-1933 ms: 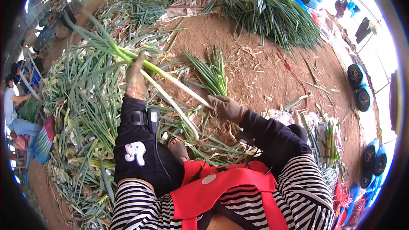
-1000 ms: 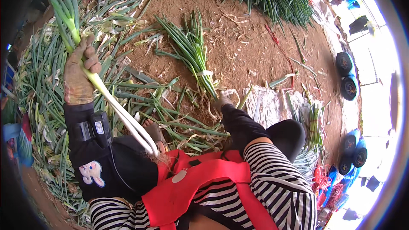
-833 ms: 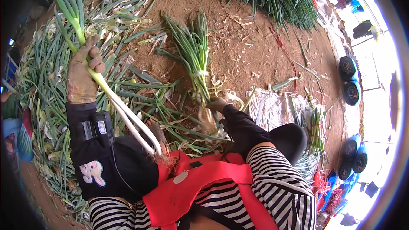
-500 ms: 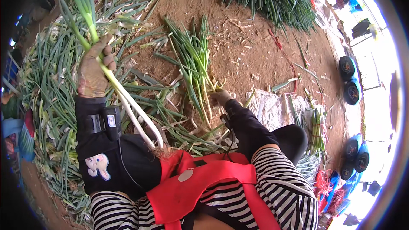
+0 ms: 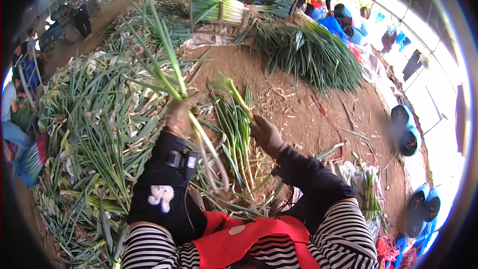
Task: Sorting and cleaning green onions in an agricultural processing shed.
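Brown earthen floor (image 5: 303,119) extends far and right; left tan-gloved hand (image 5: 180,115) grips long white-stemmed green onions (image 5: 173,63); right brown-gloved hand (image 5: 267,134) clasps a pale-green leafy stalk (image 5: 240,98).

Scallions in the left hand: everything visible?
The scallions have long, narrow green leaves spreading upward and to the left above the left hand, whose fingers close around them near where green turns pale. Below, two slim whitish stems slant down and to the right, motion-blurred. They are held up at a tilt. Their root ends are too blurred to make out.
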{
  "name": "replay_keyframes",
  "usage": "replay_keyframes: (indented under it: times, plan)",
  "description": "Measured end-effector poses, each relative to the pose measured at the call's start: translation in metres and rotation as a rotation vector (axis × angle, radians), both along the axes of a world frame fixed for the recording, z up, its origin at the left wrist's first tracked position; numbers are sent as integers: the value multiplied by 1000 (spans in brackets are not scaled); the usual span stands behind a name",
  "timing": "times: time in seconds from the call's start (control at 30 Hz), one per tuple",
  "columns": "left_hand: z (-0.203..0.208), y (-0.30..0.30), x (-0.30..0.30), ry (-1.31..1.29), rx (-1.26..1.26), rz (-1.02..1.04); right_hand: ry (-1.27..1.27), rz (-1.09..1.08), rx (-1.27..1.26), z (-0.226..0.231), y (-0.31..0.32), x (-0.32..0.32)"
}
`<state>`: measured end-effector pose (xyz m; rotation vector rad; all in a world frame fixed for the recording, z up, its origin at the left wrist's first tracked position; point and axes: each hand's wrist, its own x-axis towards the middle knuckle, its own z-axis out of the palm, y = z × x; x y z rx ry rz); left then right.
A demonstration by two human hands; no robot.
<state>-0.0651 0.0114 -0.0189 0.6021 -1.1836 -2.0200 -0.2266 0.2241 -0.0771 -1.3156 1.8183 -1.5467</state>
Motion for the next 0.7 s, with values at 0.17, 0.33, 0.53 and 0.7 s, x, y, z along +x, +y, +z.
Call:
replay_keyframes:
  times: [0.17,0.33,0.53,0.7]
  plan:
    - [-8,7,-8,-130,45,-125,916,-148,61,21,5,41]
    - [-42,13,-10,-272,203,-120,897,-216,258,12,4,46]
    - [-119,-3,7,-274,358,-199,741,-57,412,28,-4,50]
    - [-91,5,-13,-259,363,-83,986,63,376,32,4,61]
